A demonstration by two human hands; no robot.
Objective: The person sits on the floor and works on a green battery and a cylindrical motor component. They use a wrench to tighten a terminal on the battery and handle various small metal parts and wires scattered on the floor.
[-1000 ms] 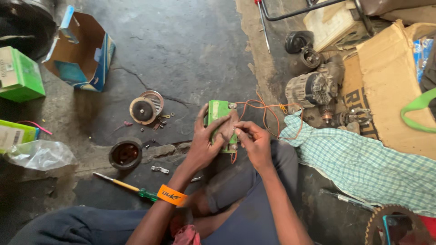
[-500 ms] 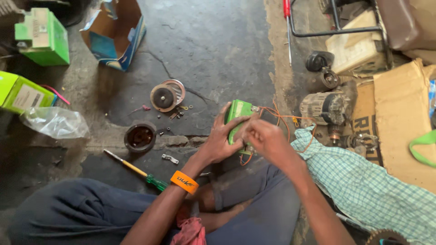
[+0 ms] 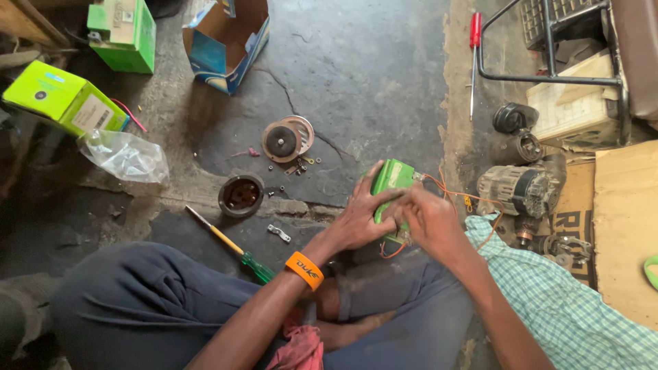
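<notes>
Now the person is sitting on the cracked concrete floor (image 3: 356,62) and is holding one small green box-shaped part (image 3: 392,179) with orange wires (image 3: 449,194) coming out of it, just above the knees. The left hand (image 3: 360,216) is grasping its side with spread fingers, and the right hand (image 3: 428,219) is gripping its lower end. One orange wristband (image 3: 303,269) is sitting on the left wrist. On the floor three green cardboard boxes are lying: two closed (image 3: 125,31) (image 3: 65,99) and one open blue-green (image 3: 226,38). Two screwdrivers are lying there, one green-handled (image 3: 236,250) near the leg, one red-handled (image 3: 473,62) farther away. One round metal disc (image 3: 286,139), one dark rusty cup (image 3: 241,194), one crumpled clear plastic bag (image 3: 127,156) and one ribbed grey motor (image 3: 521,192) are lying around.
</notes>
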